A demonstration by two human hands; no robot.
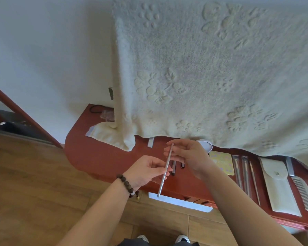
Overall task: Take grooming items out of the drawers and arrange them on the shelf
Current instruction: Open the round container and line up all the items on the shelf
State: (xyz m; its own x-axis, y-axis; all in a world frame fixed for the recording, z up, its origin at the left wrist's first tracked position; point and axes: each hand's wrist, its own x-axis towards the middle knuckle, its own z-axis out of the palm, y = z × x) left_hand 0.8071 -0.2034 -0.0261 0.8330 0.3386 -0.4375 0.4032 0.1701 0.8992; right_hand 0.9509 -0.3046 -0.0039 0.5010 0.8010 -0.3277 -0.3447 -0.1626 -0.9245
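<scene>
Both hands are pinching a thin, long silver metal stick (165, 170) over the red wooden shelf (100, 157). The left hand (146, 170) fingers are pinching its middle, the right hand (187, 155) fingers its top. It is pointing from 12 o'clock down to 6 o'clock.

The red shelf (100, 157) carries a comb (303, 193), a white pouch (279, 189), perhaps metal files (245, 174), and a yellow card (221, 165).

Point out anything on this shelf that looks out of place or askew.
The cream towel hangs over the red shelf, its corner crumpled on the surface beside the laid-out tools. The metal comb and white pouch lie in a neat row.
</scene>
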